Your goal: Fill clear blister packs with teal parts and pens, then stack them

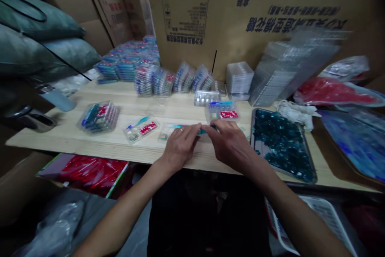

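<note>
My left hand (180,143) and my right hand (230,141) meet over the middle of the bench, fingertips pinched close together. Between them shows a small teal plastic piece (204,131), mostly hidden by the fingers and blurred. Under and beside my left hand lies a clear plastic tray (165,133) with a teal item in it. Left of that sits a filled clear tray (141,129) with a red spotted packet and a blue-teal item. Just beyond my right hand, another filled tray (222,112) holds a similar red packet.
A stack of filled trays (99,117) stands at the left. More filled stacks (168,80) line the back, beside empty clear trays (273,76). At the right are a metal tray of teal pieces (281,144) and a white cloth (296,113). A big carton (192,12) rises behind.
</note>
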Motion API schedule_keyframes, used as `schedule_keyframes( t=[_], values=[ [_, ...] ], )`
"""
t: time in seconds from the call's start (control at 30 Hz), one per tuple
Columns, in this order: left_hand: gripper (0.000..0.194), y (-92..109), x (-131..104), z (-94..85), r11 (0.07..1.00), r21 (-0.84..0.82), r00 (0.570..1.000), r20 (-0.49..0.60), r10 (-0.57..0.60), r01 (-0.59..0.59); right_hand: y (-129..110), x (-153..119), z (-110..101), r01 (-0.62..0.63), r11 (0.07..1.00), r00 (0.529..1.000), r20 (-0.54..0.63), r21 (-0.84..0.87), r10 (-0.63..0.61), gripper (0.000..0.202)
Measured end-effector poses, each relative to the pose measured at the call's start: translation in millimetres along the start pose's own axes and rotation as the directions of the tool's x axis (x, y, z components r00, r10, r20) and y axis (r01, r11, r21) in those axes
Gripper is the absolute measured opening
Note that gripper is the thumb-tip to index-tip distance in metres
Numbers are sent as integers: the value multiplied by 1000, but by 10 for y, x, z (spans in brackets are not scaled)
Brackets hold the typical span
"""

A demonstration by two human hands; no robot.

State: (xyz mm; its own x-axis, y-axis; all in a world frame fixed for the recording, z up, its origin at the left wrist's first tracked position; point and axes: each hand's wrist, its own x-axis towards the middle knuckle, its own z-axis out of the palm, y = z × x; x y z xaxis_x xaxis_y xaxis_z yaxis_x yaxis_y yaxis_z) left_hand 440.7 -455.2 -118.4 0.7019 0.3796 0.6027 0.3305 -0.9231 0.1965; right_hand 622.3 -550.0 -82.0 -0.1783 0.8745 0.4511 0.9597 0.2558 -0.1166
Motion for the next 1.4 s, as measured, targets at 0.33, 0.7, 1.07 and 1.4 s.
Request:
schedule_keyframes(
  t=[0.33,0.7,1.07,1.4],
  values=[
    [52,-870,50,-177,208,-840,592,158,-790,502,170,647,936,-501,453,804,204,737,558,59],
    [65,-957,61,-219,231,-742,637,322,-700,629,141,871,925,-533,381,783,270,755,560,74],
    [67,-1198,175,-303,402,-590,705,484,-518,701,61,961,1075,-511,271,796,329,816,509,48],
    [36,-1401,-255,69,697,-16,677,255,-690,717,-79,742,1492,-681,610,725,255,404,640,40]
  ],
)
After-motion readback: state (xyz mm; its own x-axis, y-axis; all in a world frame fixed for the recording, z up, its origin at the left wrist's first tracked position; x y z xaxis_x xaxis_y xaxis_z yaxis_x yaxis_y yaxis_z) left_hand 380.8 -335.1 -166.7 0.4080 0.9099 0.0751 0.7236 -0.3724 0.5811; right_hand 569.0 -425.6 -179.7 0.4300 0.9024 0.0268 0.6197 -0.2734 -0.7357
